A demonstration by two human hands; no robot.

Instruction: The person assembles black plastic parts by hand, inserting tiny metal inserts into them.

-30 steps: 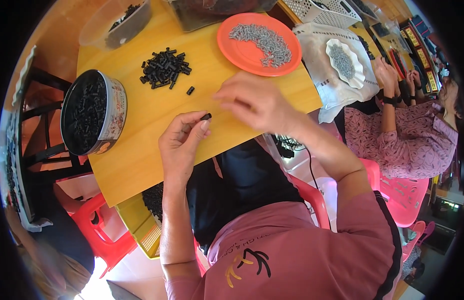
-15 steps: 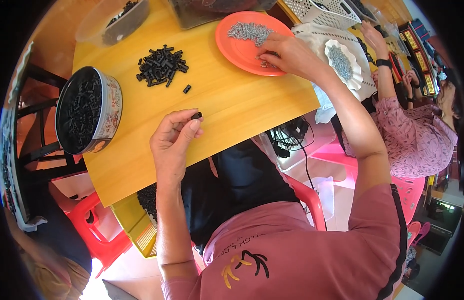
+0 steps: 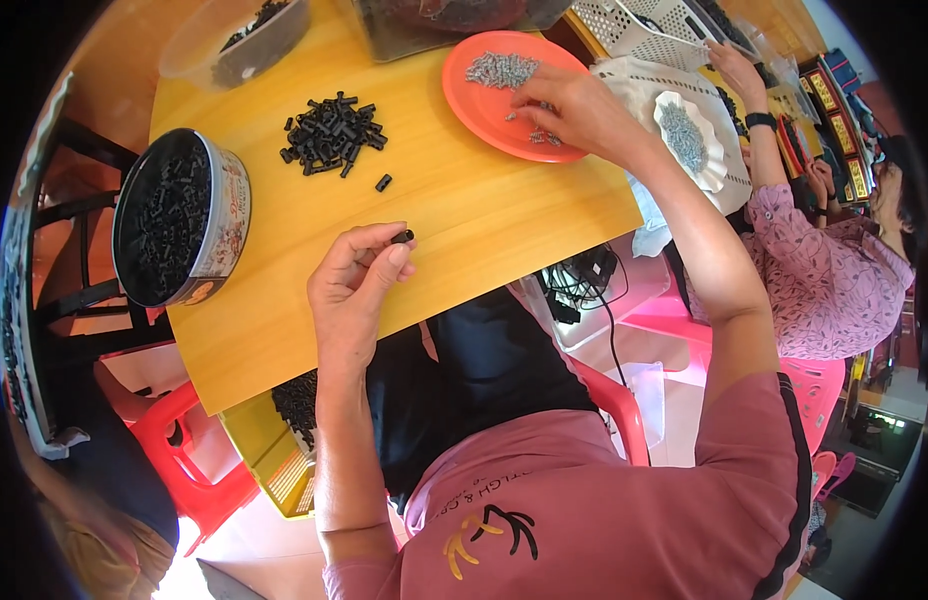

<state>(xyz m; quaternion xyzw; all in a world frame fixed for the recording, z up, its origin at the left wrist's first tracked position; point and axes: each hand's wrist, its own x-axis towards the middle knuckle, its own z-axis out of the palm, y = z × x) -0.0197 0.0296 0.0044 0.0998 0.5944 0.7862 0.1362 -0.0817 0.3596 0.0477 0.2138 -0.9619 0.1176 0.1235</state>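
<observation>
Shirt and tin are lettered, seemingly partly legible.

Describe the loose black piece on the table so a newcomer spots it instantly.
On the yellow table, find the heap of small black pieces left of the orange-red plate. Between that heap and the person's left hand lies one short black piece. Unlike its neighbours, it lies alone on the wood, neither heaped nor held.
</observation>
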